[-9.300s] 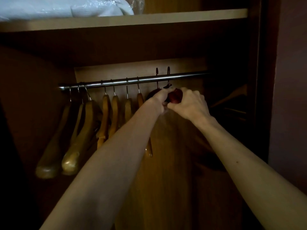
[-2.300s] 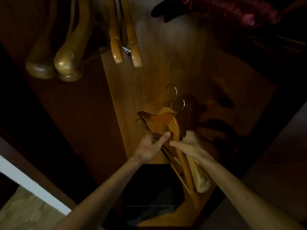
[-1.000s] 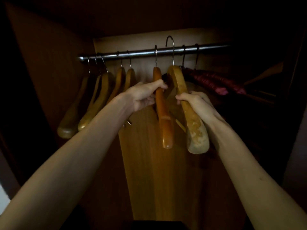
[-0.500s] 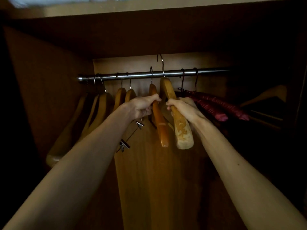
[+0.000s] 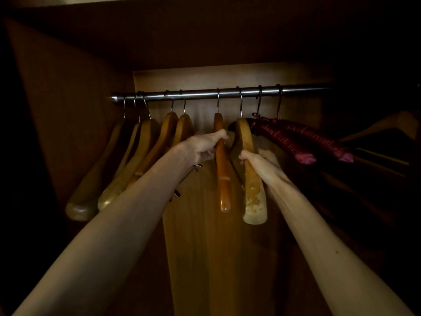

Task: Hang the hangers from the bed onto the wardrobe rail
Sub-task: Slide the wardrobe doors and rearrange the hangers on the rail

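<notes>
Left hand (image 5: 204, 147) grip closed round orange wooden hanger (image 5: 222, 169); right hand (image 5: 258, 164) grip closed round pale worn wooden hanger (image 5: 251, 185). Both hooks over wardrobe rail (image 5: 205, 94). Other wooden hangers (image 5: 136, 160) hang left, maroon padded hangers (image 5: 296, 140) right.

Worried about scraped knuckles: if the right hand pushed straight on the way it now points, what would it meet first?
Probably the wardrobe's back panel. The right hand, gripping the pale wooden hanger, points up and inward; the dark red padded hangers sit just to its right. Depth is unclear.

Dim, shadowy, dark warped edges
</notes>
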Available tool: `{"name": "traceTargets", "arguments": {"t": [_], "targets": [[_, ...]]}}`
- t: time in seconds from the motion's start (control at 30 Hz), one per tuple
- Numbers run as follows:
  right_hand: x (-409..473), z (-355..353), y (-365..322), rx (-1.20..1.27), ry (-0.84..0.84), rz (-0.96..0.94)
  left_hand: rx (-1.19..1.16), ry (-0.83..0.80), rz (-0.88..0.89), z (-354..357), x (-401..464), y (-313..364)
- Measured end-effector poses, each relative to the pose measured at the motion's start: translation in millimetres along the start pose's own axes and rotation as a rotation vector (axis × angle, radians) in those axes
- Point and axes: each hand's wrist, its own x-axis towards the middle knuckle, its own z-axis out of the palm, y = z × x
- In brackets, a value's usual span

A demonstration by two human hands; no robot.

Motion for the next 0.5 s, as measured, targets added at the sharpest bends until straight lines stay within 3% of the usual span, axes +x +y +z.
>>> {"name": "traceTargets", "arguments": {"t": [0.13, 0.27, 0.33, 0.43, 0.5], "targets": [[-5, -4, -5, -0.097, -0.015, 0.032, 0.156, 0.158, -0.003, 2, -13, 6], [-24, -12, -12, -0.492, 0.085, -0.100, 0.391, 0.302, 0.083, -14, -31, 22], [-43, -14, -20, -0.654, 0.127, -0.183, 0.587, 0.443, 0.185, -28, -43, 30], [-74, -10, -42, -0.734, 0.131, -0.285, 0.994, 0.782, 0.304, -48, -64, 37], [-85, 2, -60, -0.689, 0.104, -0.337, 1.168, 0.867, 0.265, -58, -73, 38]]}}
